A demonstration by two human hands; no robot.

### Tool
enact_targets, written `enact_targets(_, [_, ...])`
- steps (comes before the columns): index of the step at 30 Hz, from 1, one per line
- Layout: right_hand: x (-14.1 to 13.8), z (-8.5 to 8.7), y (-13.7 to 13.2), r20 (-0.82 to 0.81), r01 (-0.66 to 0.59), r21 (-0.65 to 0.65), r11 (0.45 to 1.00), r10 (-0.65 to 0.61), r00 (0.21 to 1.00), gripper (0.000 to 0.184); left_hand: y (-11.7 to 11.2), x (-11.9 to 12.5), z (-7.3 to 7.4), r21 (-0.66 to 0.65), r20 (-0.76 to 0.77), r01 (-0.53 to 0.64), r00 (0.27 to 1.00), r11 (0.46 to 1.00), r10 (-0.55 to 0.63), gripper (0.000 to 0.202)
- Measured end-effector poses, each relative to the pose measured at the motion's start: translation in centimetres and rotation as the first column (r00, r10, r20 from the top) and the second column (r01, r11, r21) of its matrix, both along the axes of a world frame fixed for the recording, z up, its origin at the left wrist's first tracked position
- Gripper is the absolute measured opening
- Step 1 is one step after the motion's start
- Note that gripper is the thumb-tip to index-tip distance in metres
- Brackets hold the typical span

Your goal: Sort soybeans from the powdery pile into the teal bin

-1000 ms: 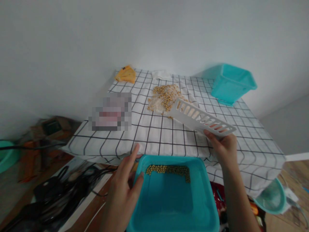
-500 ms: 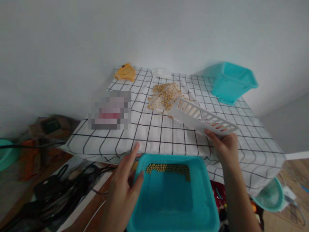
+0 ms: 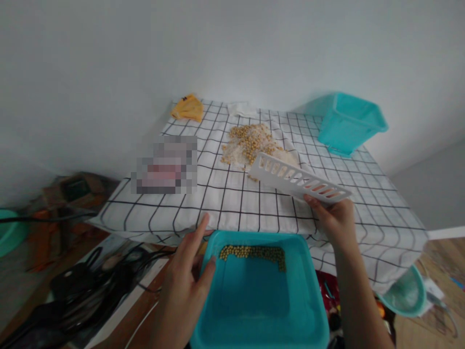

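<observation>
Two bare forearms (image 3: 358, 295), two bare hands (image 3: 186, 269)

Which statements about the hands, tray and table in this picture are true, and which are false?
1. The right hand holds the slotted piece. True.
2. Beans lie along the far side of the tray. True.
3. The left hand holds the bin. False: the left hand is at the tray's left rim.
4. The bin stands left of the pile. False: the bin stands right of the pile.

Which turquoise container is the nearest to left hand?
The shallow tray with beans, at the left hand; the bin on the cloth and the rounded containers below stand farther.
</observation>
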State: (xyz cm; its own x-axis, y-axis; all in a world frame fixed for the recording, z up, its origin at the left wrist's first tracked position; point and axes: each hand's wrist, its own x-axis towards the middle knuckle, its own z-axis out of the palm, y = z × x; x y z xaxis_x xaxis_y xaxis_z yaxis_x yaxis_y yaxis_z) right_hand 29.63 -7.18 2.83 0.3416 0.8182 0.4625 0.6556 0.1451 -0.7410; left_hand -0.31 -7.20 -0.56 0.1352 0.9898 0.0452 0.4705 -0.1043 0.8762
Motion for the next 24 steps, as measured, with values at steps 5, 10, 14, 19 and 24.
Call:
enact_targets(5, [0.01, -0.09, 0.07, -0.034, -0.064, -0.011, 0.998, 0.064, 0.997, 0.015, -0.03, -0.1, -0.17, 0.016, -0.001, 0.003, 1.0, 1.0, -0.003, 0.063])
enact_targets(10, [0.37, -0.52, 0.14, -0.048, -0.111, -0.016, 0.994, 0.11, 0.993, 0.013, 0.01, -0.03, 0.1, 0.004, -0.008, 0.005, 1.0, 1.0, -0.005, 0.063])
enact_targets(14, [0.49, -0.57, 0.06, -0.074, -0.149, -0.033, 0.988, 0.147, 0.986, 0.013, -0.02, -0.03, 0.17, -0.006, -0.01, -0.003, 1.0, 1.0, 0.003, 0.062])
enact_targets(19, [0.62, -0.21, -0.43, -0.128, -0.234, -0.066, 0.97, 0.225, 0.966, 0.013, -0.07, -0.12, -0.15, 0.004, 0.001, 0.003, 1.0, 1.0, -0.003, 0.063])
enact_targets(24, [0.88, 0.08, -0.86, -0.152, -0.328, -0.112, 0.938, 0.31, 0.939, 0.016, -0.06, -0.1, -0.23, 0.019, 0.006, 0.004, 1.0, 1.0, -0.004, 0.063])
